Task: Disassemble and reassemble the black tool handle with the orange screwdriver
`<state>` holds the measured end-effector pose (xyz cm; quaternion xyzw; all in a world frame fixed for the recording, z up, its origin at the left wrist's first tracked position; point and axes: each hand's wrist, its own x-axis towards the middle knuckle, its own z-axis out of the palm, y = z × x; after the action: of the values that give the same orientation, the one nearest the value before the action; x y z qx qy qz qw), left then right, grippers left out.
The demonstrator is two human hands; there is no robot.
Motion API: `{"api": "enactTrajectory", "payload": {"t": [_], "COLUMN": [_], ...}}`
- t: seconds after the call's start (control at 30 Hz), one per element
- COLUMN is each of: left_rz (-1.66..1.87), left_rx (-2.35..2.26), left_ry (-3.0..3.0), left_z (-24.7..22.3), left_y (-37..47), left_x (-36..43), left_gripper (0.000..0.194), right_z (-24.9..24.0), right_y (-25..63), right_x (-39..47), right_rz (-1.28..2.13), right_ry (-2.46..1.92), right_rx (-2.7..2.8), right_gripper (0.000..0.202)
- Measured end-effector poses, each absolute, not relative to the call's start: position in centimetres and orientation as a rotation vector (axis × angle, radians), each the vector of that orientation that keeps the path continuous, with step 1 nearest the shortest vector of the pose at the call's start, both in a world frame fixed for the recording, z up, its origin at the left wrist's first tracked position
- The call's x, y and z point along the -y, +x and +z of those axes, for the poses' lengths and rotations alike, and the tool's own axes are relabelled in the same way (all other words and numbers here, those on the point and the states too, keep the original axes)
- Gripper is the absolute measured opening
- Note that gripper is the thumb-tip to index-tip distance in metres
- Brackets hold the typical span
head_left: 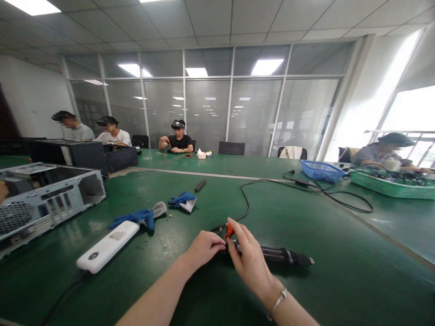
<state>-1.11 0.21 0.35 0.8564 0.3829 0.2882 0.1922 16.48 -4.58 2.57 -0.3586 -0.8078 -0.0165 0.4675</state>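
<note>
A black electric screwdriver (282, 254) lies on the green table in front of me, its bit end pointing right. My left hand (204, 247) is closed in a pinch at its rear end, where the cable comes in; exactly what sits between the fingertips is hidden. Above that same end, my right hand (248, 259) grips a small upright orange-handled screwdriver (230, 229) between thumb and fingers. Its shaft and tip are mostly covered by my fingers. My right palm and wrist lean over the black tool's body.
A white power strip (109, 247) and blue work gloves (183, 201) lie left of my hands. An open computer case (55, 200) stands far left, with an arm beside it. Blue (322, 171) and green baskets (395, 186) are at right. A cable (243, 195) crosses the table; several people sit around.
</note>
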Motion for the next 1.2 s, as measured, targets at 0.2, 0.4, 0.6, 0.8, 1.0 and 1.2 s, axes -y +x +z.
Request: {"api": "enactTrajectory", "payload": {"t": [0.2, 0.4, 0.6, 0.8, 1.0, 1.2], "left_rz": [0.825, 0.832, 0.806, 0.776, 0.780, 0.815], "left_rx": [-1.031, -1.047, -1.019, -1.068, -1.050, -1.055], "left_ry": [2.421, 2.440, 2.436, 2.463, 2.445, 2.453], "left_z": [0.13, 0.17, 0.21, 0.52, 0.53, 0.21], "left_y": [-1.11, -1.10, -1.14, -1.09, -1.07, -1.09], "left_x": [-0.33, -0.30, -0.27, -0.10, -0.03, -0.15], "left_gripper": [0.015, 0.016, 0.017, 0.017, 0.019, 0.017], "right_z": [2.43, 2.27, 2.22, 2.12, 1.95, 2.05], "right_y": [16.62, 16.24, 16.32, 16.10, 16.25, 16.06], "right_x": [4.30, 4.52, 4.48, 4.51, 4.51, 4.77], "right_rz": [-0.085, -0.095, -0.113, -0.084, -0.162, -0.106], "right_ry": [-0.918, -0.876, -0.872, -0.808, -0.841, -0.785], "right_rx": [1.982, 1.945, 1.951, 1.964, 1.919, 1.979], "right_gripper": [0.047, 0.048, 0.041, 0.051, 0.041, 0.051]}}
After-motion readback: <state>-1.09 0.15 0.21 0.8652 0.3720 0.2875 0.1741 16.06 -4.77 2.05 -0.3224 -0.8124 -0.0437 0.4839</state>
